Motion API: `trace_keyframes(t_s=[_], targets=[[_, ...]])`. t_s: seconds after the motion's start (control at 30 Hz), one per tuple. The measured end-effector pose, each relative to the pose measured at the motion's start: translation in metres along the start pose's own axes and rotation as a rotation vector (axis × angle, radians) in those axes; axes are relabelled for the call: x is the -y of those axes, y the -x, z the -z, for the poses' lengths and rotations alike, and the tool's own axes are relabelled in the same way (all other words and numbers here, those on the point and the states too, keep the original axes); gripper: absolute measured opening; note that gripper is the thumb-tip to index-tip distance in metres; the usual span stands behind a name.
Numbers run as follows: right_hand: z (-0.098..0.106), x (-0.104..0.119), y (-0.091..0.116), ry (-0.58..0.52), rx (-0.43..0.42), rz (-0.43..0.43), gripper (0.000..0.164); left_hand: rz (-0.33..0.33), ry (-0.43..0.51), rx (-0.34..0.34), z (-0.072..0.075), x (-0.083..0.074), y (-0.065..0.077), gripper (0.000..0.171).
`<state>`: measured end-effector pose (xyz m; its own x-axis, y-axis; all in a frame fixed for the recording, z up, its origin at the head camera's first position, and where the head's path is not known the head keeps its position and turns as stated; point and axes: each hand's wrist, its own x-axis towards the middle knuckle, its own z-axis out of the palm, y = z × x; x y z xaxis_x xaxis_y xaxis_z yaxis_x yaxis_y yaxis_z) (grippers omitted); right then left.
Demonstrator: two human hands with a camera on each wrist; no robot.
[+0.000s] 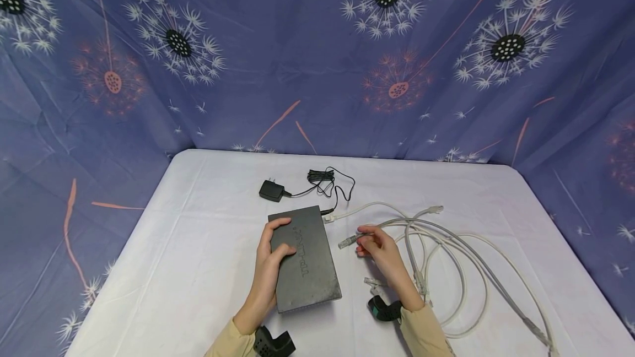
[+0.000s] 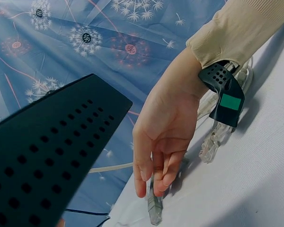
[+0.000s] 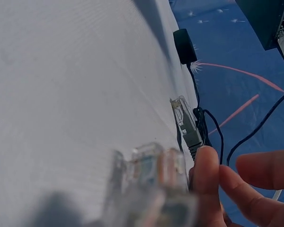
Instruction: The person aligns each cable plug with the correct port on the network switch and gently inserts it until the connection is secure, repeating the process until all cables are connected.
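My left hand (image 1: 265,271) grips a dark TP-LINK network box (image 1: 310,269) by its left side, the thumb lying on its top. In the left wrist view the box's vented side (image 2: 57,156) shows, raised and tilted. A black power lead and one white network cable (image 1: 367,208) are plugged into its far right edge. To the right of the box, my right hand (image 1: 384,255) pinches a grey Ethernet cable just behind its clear plug (image 1: 345,243). That plug (image 3: 183,118) is apart from the box and points away from the fingers in the right wrist view.
A black power adapter (image 1: 271,190) with a bundled cord (image 1: 321,176) lies beyond the box. Looped white and grey cables (image 1: 463,285) spread over the right side, with loose plugs (image 1: 435,209) among them. A patterned curtain (image 1: 297,59) hangs behind the white-covered table (image 1: 163,280).
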<state>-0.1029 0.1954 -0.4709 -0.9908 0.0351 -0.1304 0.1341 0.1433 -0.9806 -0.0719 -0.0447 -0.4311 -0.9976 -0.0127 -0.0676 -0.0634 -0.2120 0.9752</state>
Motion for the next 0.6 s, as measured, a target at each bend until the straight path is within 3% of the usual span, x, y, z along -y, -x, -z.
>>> trace_keyframes(t_s=[0.23, 0.6], targets=[[-0.0011, 0.0015, 0.0001, 0.03, 0.001, -0.018, 0.03, 0.001, 0.001, -0.003, 0.0002, 0.001, 0.0003, 0.054], [-0.0014, -0.0001, -0.0004, -0.02, -0.022, -0.01, 0.028, -0.005, 0.003, -0.004, 0.0003, 0.0017, 0.0001, 0.054]])
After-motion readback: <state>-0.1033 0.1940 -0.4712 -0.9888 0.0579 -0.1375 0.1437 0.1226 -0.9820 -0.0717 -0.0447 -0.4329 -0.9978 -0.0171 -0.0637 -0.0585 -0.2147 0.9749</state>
